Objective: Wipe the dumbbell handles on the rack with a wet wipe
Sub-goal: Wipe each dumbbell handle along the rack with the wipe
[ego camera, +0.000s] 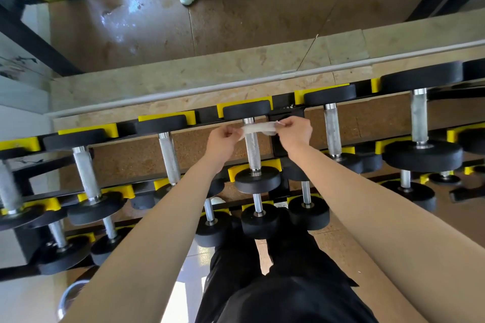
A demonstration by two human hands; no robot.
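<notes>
One wet wipe (pixel 258 129) is lying stretched left to right across the far end of a dumbbell handle (pixel 252 151), which is running away from the person on the rack's (pixel 287 101) top tier. Two grips are pinching it: the left grip (pixel 223 141) is holding its left end, the right grip (pixel 295 131) its right. Six handles are showing along that tier.

- Both bare arms stretched forward, side by side.
- Left hand (pixel 223 139) pinched the left end of a wet wipe (pixel 258 129).
- Right hand (pixel 295 132) pinched its right end.
</notes>
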